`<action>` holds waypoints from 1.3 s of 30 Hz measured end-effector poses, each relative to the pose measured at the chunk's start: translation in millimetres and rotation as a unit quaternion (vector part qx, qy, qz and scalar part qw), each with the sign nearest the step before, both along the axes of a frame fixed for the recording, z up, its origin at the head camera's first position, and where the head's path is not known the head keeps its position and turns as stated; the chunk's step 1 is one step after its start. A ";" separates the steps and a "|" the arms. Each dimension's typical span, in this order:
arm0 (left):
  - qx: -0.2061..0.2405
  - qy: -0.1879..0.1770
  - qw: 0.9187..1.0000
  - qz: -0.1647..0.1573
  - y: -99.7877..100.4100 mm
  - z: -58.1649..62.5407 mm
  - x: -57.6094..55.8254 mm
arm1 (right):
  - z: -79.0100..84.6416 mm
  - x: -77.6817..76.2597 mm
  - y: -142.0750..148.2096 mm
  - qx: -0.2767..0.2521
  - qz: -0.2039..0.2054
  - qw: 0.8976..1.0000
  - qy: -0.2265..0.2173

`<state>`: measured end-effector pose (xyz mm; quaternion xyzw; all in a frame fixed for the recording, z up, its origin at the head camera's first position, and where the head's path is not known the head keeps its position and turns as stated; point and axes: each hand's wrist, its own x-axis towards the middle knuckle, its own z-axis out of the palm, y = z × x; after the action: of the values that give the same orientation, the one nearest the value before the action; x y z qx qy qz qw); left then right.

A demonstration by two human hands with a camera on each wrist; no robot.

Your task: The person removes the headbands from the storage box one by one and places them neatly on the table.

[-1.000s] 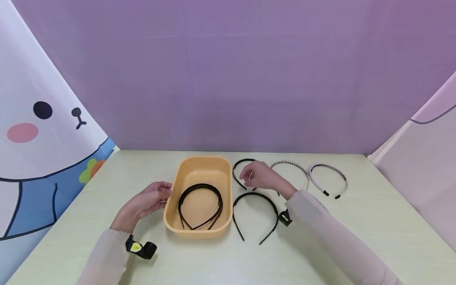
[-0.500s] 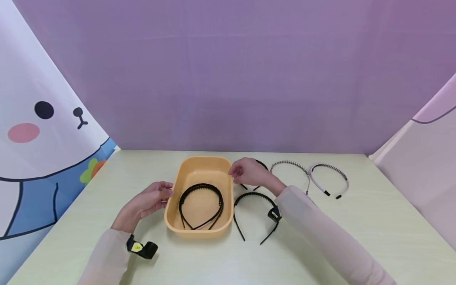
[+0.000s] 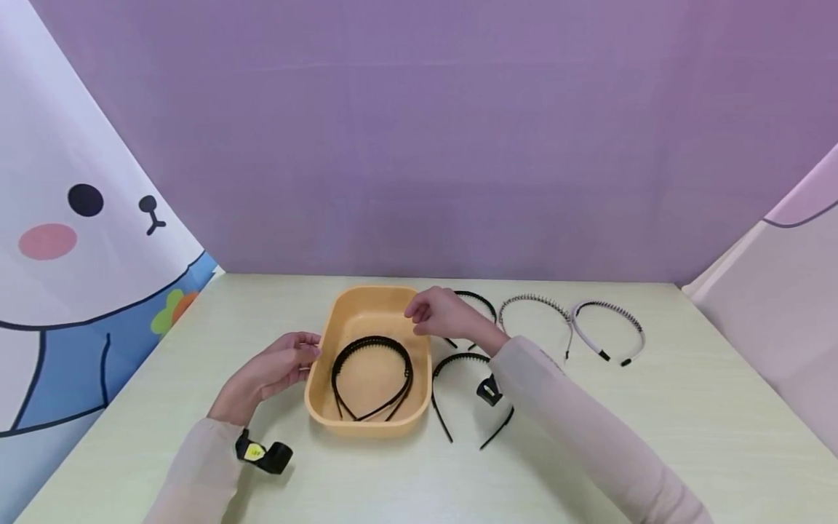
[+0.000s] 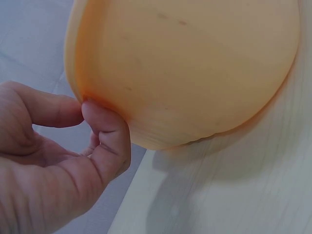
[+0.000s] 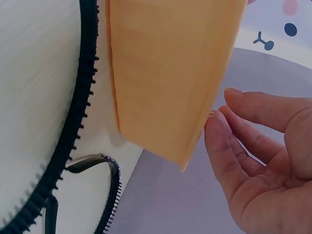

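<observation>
- Right hand [image 3: 448, 316] has moved left over the past second, from above the rear black headband [image 3: 483, 299] to the right rim of the orange tray [image 3: 369, 429]; the left hand [image 3: 278, 362] remains at the tray's left side.
- The left hand pinches the tray's left rim between thumb and finger.
- The right hand's fingers are loosely bent, tips apart, gripping nothing; I cannot tell whether they touch the rim.
- The orange tray sits left of the middle of the desk [image 3: 425, 480], near its back edge; overlapping black headbands [image 3: 374, 340] lie inside.
- Just right of the tray, the front black headband [image 3: 460, 356] lies partly hidden by the right sleeve [image 3: 569, 422].
- Toward the desk's back right corner, past the rear black headband, come a thin grey toothed headband [image 3: 533, 297] and a white headband [image 3: 588, 340] with black tips, side by side.
</observation>
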<state>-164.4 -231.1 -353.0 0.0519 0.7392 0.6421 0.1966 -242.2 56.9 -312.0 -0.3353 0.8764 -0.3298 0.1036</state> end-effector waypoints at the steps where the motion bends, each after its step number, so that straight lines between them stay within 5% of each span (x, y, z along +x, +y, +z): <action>1: 0.001 0.000 1.000 -0.002 0.0 0.3 0.1 | -0.2 -0.3 -1.5 0.001 0.000 1.000 0.000; 39: 0.007 -0.001 1.000 0.000 1.8 2.2 2.0 | -17.9 -13.2 -49.9 0.070 0.034 0.997 -0.006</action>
<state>-162.4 -229.3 -350.7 0.0523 0.7341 0.6477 0.1972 -255.4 6.9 -329.9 -0.3547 0.8848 -0.2663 0.1432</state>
